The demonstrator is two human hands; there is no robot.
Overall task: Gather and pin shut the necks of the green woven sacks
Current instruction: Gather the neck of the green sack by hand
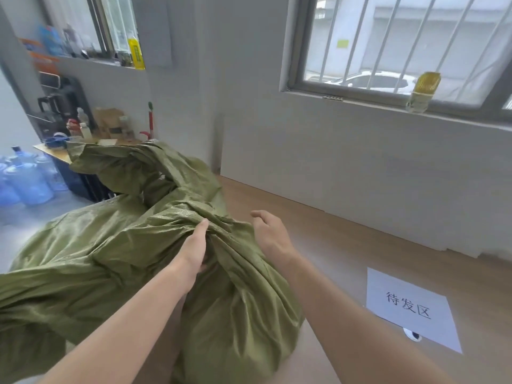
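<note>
A filled green woven sack [238, 311] stands on the floor right below me. Its loose neck [155, 173] is bunched and twisted, flopping up and away to the left. My left hand [194, 250] grips the gathered fabric at the base of the neck, thumb on top. My right hand [270, 234] hovers just right of the bunch, fingers curled and apart, resting against the sack's side and holding nothing. A second green sack [55, 273] lies flatter and crumpled to the left, partly under my left forearm. No pin or tie shows.
A white paper sign [410, 306] with printed characters lies on the wooden floor at right, a small round object [412, 334] at its edge. Blue water jugs [25, 178] and a cluttered low table [55, 151] stand at left. A white wall with a barred window is ahead.
</note>
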